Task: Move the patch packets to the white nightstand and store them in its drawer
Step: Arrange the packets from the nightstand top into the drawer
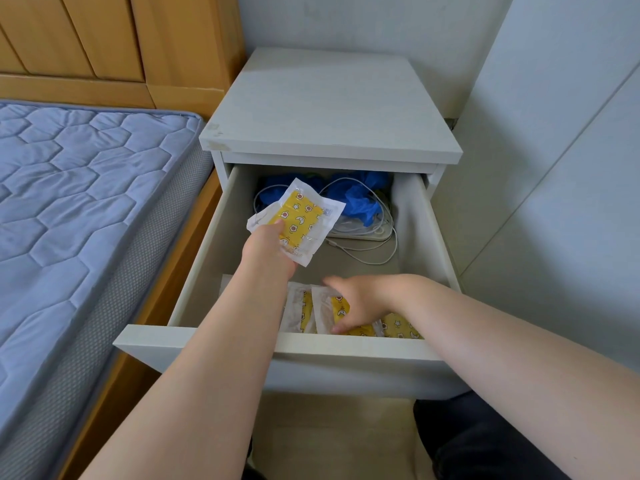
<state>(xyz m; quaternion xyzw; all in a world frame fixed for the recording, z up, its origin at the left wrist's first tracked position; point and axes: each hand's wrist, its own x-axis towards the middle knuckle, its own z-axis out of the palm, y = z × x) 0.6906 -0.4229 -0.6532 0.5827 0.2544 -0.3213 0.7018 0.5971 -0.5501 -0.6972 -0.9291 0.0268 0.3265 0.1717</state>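
The white nightstand (329, 109) stands in the corner with its top drawer (277, 344) pulled out. My left hand (268, 245) reaches over the drawer and pinches a clear packet with a yellow patterned patch (301, 216), held above the drawer floor. My right hand (356, 304) is down in the front of the drawer, its fingers curled on a packet (327, 306) lying there. Two more yellow packets lie beside it, one to the left (299, 311) and one to the right (398, 325), partly hidden by my right hand and forearm.
Blue crumpled gloves (360, 199) and white cables with a flat white charger (363, 233) fill the drawer's back. A bed with a blue quilted mattress (79, 202) and a wooden frame lies close on the left. White wall panels close the right side.
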